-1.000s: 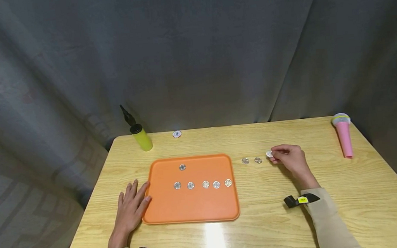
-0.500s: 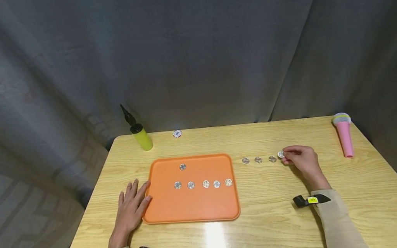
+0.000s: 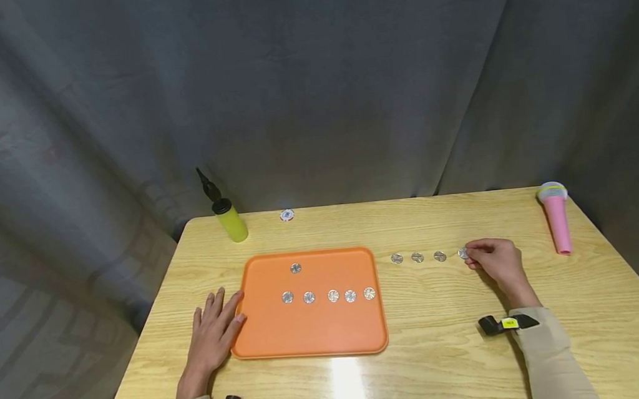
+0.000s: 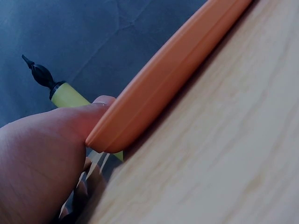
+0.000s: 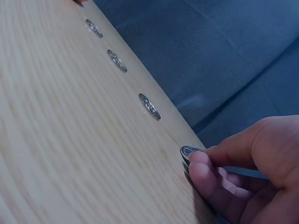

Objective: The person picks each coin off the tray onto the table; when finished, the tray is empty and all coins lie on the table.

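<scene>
My right hand (image 3: 496, 264) pinches a silver coin (image 3: 462, 253) between thumb and fingers, low over the table right of the tray. In the right wrist view the pinched coin (image 5: 189, 151) tilts just above the wood. Three similar coins (image 3: 418, 257) lie flat in a row to its left. My left hand (image 3: 212, 336) lies with fingers spread at the left edge of an orange tray (image 3: 308, 344). Its thumb overlaps the tray rim (image 4: 140, 102) in the left wrist view. Inside the tray are several silver coins (image 3: 333, 296), most in one row and a single coin (image 3: 296, 268) behind them.
A yellow-green hand pump (image 3: 232, 224) with a black nozzle stands at the back left. Near the back edge lies a white poker chip (image 3: 287, 215). A pink toy microphone (image 3: 556, 221) rests at the right. A grey curtain (image 3: 312, 100) hangs behind the wooden table (image 3: 434, 366).
My right hand has moved right along the row, leaving a third coin on the table. It has then lowered another coin toward the wood. The left hand has stayed in place.
</scene>
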A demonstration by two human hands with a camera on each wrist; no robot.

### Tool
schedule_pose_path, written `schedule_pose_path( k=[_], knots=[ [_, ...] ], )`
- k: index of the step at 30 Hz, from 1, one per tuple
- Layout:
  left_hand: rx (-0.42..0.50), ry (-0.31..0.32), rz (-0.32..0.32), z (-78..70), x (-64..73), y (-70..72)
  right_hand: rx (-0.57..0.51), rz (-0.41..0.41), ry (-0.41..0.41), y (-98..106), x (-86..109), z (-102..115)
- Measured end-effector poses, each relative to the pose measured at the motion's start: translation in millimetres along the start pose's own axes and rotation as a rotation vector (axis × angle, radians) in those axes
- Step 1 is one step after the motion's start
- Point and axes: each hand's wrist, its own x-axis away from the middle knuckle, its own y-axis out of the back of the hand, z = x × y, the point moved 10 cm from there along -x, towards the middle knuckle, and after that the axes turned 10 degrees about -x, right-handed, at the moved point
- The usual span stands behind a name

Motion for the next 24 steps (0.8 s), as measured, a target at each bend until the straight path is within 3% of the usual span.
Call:
schedule_pose_path(
  k=[16, 24],
  knots=[
    [0.001, 0.006, 0.001, 0.4, -0.5, -1.1, 0.238, -0.044, 0.060, 0.5, 0.8, 6.8],
    [-0.006, -0.001, -0.009, -0.1, -0.3, 0.3, 0.280, -0.047, 0.074, -0.7, 1.9, 9.5]
  ],
)
